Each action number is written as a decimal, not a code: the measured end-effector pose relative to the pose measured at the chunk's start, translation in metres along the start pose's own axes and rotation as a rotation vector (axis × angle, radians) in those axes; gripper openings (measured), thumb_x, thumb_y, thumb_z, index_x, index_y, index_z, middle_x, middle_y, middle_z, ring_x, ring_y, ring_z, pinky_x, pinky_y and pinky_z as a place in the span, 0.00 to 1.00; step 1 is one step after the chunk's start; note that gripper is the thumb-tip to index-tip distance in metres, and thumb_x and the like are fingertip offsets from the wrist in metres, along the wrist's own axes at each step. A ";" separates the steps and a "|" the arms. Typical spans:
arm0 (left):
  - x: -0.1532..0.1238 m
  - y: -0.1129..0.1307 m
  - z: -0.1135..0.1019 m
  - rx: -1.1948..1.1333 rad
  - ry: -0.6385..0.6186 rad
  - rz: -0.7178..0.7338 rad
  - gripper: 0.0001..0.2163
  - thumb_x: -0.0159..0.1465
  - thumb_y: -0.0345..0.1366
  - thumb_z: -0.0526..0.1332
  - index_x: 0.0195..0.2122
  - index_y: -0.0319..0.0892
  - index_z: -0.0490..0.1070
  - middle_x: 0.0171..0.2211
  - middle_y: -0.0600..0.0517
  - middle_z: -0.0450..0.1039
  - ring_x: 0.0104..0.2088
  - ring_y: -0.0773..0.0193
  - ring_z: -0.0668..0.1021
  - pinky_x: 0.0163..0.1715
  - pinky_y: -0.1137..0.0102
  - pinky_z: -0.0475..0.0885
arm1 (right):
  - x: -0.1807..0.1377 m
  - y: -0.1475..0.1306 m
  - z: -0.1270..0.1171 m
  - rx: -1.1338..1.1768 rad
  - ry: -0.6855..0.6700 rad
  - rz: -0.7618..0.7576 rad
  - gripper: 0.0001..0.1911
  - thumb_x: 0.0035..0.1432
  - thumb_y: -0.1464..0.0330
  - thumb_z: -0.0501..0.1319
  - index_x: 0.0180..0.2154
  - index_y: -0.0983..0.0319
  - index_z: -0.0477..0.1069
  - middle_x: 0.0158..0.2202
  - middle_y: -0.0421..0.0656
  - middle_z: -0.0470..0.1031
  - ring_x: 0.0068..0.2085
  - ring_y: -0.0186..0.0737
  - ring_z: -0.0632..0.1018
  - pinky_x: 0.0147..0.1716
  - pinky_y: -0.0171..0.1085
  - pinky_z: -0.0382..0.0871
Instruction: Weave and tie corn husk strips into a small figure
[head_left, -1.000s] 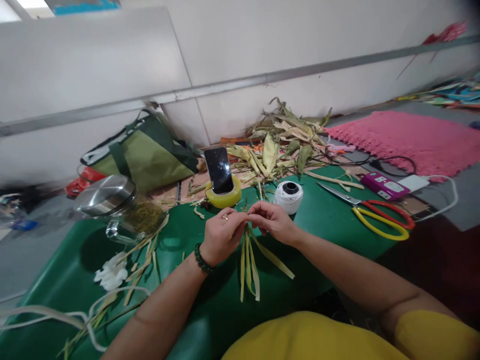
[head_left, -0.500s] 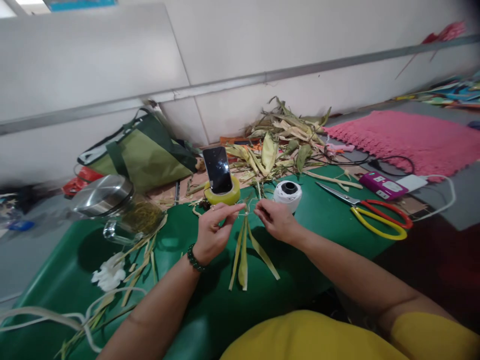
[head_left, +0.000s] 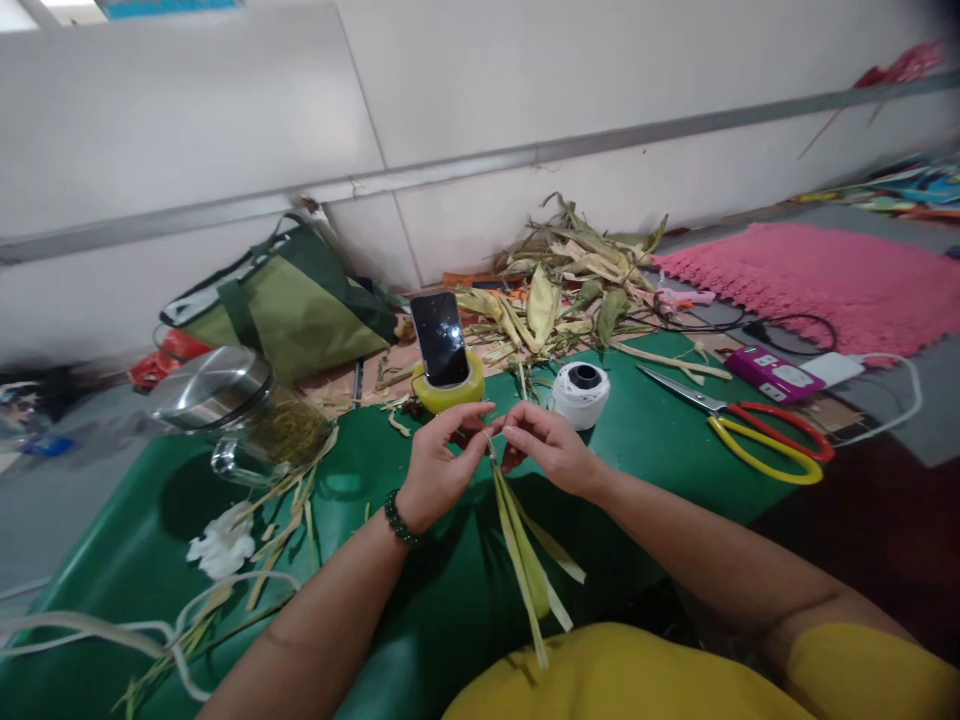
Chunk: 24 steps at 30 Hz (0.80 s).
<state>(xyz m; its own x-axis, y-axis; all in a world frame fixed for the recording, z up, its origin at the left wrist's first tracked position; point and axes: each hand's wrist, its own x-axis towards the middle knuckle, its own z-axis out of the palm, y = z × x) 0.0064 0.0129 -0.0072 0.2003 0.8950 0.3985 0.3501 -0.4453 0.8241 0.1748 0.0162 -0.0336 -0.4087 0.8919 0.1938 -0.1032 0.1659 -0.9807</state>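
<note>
Between my hands hangs a small bundle of pale green corn husk strips (head_left: 523, 555), its narrow top end at my fingertips and its loose ends fanned toward my lap. My left hand (head_left: 442, 462), with a dark beaded bracelet on the wrist, pinches the top of the bundle between thumb and fingers. Close beside it, my right hand (head_left: 550, 447) is closed, its fingertips pressed together at the same spot; a thin white thread was seen there earlier, and what these fingers grip is hidden. A white thread spool (head_left: 582, 396) stands just behind my right hand.
A phone (head_left: 439, 340) leans on a yellow tape roll (head_left: 450, 392). Scissors (head_left: 750, 420) lie right, near a purple box (head_left: 774, 373). A glass jug (head_left: 281, 430), crumpled tissue (head_left: 223, 541) and white cable (head_left: 176, 640) are left. Husks (head_left: 570, 265) are heaped behind.
My hands have come closer together at the top of the bundle. The strips have swung toward me and to the right, and the thread stretched between my hands no longer shows clearly.
</note>
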 end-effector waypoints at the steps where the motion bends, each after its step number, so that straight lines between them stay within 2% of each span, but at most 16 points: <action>1: 0.000 0.000 0.000 -0.014 0.008 -0.015 0.09 0.58 0.35 0.62 0.40 0.40 0.74 0.29 0.51 0.77 0.28 0.66 0.77 0.30 0.73 0.73 | 0.001 0.001 0.000 0.034 -0.005 0.037 0.19 0.58 0.52 0.57 0.31 0.60 0.59 0.26 0.37 0.68 0.24 0.32 0.74 0.27 0.35 0.72; 3: 0.000 -0.001 0.001 -0.034 0.008 -0.039 0.08 0.58 0.34 0.62 0.39 0.40 0.73 0.26 0.53 0.76 0.25 0.67 0.76 0.27 0.74 0.72 | 0.003 0.003 -0.001 0.060 -0.027 0.074 0.19 0.57 0.52 0.58 0.31 0.60 0.59 0.23 0.35 0.66 0.23 0.32 0.73 0.26 0.35 0.72; 6: 0.000 -0.002 0.002 -0.008 -0.006 -0.039 0.06 0.58 0.33 0.61 0.36 0.40 0.73 0.23 0.55 0.74 0.22 0.69 0.74 0.25 0.75 0.70 | 0.002 0.004 0.002 0.024 -0.035 0.055 0.17 0.53 0.57 0.63 0.32 0.60 0.59 0.25 0.35 0.67 0.25 0.31 0.73 0.29 0.35 0.71; 8: 0.000 -0.003 0.003 0.026 -0.015 -0.022 0.05 0.57 0.32 0.60 0.34 0.40 0.73 0.26 0.53 0.75 0.24 0.69 0.74 0.26 0.74 0.70 | 0.001 0.006 0.004 -0.063 -0.004 0.019 0.15 0.50 0.62 0.66 0.32 0.60 0.60 0.26 0.35 0.67 0.27 0.31 0.72 0.30 0.34 0.70; 11: 0.000 -0.005 0.003 0.054 -0.038 -0.002 0.04 0.58 0.31 0.60 0.33 0.40 0.72 0.30 0.52 0.76 0.26 0.68 0.75 0.28 0.73 0.71 | 0.001 0.009 0.005 -0.176 0.047 -0.007 0.09 0.51 0.66 0.63 0.30 0.61 0.63 0.24 0.36 0.67 0.26 0.31 0.71 0.28 0.34 0.68; 15: -0.002 -0.004 0.002 0.066 0.005 0.007 0.09 0.56 0.33 0.63 0.38 0.42 0.70 0.32 0.51 0.73 0.31 0.66 0.74 0.32 0.71 0.71 | 0.005 0.010 0.000 -0.142 0.147 -0.025 0.07 0.51 0.67 0.61 0.30 0.61 0.64 0.25 0.37 0.69 0.27 0.33 0.74 0.29 0.35 0.70; 17: -0.002 -0.004 0.004 0.022 0.000 -0.051 0.15 0.52 0.35 0.67 0.40 0.43 0.67 0.37 0.50 0.71 0.36 0.63 0.75 0.34 0.70 0.71 | 0.006 0.010 -0.002 -0.125 0.207 -0.041 0.07 0.51 0.67 0.61 0.31 0.61 0.64 0.26 0.37 0.69 0.27 0.33 0.74 0.29 0.36 0.70; 19: -0.002 -0.006 0.007 -0.110 -0.110 -0.178 0.20 0.49 0.37 0.69 0.40 0.43 0.64 0.39 0.50 0.69 0.39 0.61 0.75 0.34 0.70 0.71 | 0.007 0.010 -0.003 -0.132 0.239 -0.054 0.08 0.50 0.66 0.62 0.31 0.61 0.64 0.26 0.37 0.69 0.27 0.34 0.74 0.29 0.36 0.71; 22: 0.000 -0.011 0.011 -0.352 -0.273 -0.372 0.23 0.49 0.39 0.69 0.42 0.44 0.59 0.33 0.54 0.67 0.29 0.69 0.73 0.28 0.73 0.68 | 0.007 0.010 -0.003 -0.132 0.270 -0.074 0.09 0.50 0.66 0.62 0.32 0.61 0.64 0.26 0.37 0.70 0.27 0.33 0.74 0.29 0.35 0.71; 24: 0.001 -0.013 0.012 -0.405 -0.272 -0.417 0.23 0.50 0.37 0.68 0.43 0.45 0.57 0.30 0.58 0.66 0.22 0.74 0.69 0.25 0.76 0.65 | 0.006 0.009 -0.004 -0.123 0.328 -0.102 0.09 0.50 0.66 0.63 0.33 0.61 0.64 0.26 0.37 0.69 0.26 0.32 0.74 0.28 0.34 0.71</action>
<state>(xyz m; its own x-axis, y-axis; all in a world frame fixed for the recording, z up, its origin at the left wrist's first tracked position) 0.0129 0.0197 -0.0220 0.3658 0.9287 -0.0612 0.0863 0.0316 0.9958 0.1753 0.0252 -0.0418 -0.0875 0.9524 0.2921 -0.0106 0.2923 -0.9563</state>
